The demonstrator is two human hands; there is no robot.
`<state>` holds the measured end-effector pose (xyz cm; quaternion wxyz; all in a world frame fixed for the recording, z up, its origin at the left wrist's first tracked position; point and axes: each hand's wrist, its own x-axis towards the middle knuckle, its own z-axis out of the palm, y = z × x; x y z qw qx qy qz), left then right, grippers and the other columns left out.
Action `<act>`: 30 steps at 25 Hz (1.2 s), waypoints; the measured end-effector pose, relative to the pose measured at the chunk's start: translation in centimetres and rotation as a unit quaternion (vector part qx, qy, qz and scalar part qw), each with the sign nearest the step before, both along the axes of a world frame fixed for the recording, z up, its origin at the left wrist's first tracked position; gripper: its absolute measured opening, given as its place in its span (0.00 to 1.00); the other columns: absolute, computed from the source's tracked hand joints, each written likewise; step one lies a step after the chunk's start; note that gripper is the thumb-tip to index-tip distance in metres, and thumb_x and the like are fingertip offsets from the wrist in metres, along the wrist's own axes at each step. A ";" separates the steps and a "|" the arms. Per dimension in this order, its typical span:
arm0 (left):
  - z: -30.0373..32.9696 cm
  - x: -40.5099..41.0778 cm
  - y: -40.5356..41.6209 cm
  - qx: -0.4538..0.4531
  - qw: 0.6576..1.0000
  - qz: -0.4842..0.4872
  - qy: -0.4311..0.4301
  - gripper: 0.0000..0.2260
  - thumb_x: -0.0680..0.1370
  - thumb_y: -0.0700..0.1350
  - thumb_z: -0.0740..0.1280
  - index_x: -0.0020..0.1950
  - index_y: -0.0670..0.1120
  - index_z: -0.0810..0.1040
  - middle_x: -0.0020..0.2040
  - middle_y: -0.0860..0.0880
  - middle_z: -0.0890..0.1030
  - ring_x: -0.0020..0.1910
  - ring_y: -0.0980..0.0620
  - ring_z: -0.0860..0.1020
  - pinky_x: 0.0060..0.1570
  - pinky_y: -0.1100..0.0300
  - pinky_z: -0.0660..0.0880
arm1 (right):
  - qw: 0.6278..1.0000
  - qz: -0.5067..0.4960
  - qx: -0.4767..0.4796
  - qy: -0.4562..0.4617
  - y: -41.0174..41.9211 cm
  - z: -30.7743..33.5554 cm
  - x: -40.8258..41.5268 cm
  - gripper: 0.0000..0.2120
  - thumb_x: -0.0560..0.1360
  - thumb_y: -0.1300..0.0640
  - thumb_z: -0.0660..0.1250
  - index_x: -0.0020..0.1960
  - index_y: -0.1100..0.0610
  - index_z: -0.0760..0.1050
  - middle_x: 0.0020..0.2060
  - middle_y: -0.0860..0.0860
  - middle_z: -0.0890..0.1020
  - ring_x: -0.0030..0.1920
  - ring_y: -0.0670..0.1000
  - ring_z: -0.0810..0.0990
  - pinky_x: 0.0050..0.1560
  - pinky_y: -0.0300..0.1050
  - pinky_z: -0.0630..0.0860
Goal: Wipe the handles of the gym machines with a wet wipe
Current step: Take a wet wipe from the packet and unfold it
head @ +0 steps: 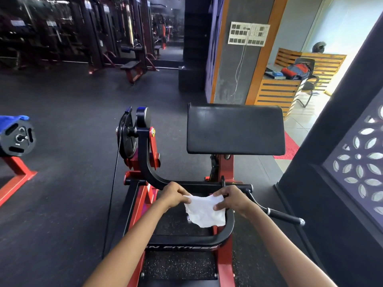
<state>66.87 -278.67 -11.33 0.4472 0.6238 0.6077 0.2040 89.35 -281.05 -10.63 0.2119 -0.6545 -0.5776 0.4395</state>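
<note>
a: your left hand (173, 193) and right hand (232, 198) each pinch a top corner of the thin white wet wipe (204, 210), holding it spread out in front of you, just above the black curved frame bar (223, 230) of the red-and-black curl machine.

b: how will it handle?

a: i'd judge it light, limp and damp. it has no stiffness, so it will sag and fold on itself if you let one corner go. it may tear if you pull the corners hard apart. better to bunch it into one palm and wrap it round the grip.

b: where's the handle you need?

a: the black rubber-gripped handle (284, 216) sticks out to your right, just beyond your right wrist, with a metal end cap. it looks stiff and fixed to the lever, so it should take firm rubbing.

b: room to move?

a: open dark rubber floor (72, 183) lies on your left. on the right the dark wall panel with the leaf cut-outs (352, 172) stands near the handle's tip, so mind your elbow there. the black padded arm rest (235, 129) sits ahead and above, well clear of your hands.
</note>
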 end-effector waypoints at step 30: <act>-0.3 1.9 -1.1 -0.052 0.968 0.032 -0.243 0.13 0.69 0.33 0.75 0.51 0.42 0.81 0.50 0.44 0.82 0.51 0.49 0.79 0.50 0.61 0.77 | 0.995 -0.002 -0.006 0.101 -0.5 0.4 0.2 0.17 0.60 0.66 0.79 0.47 0.55 0.82 0.49 0.53 0.82 0.50 0.53 0.80 0.58 0.51 0.77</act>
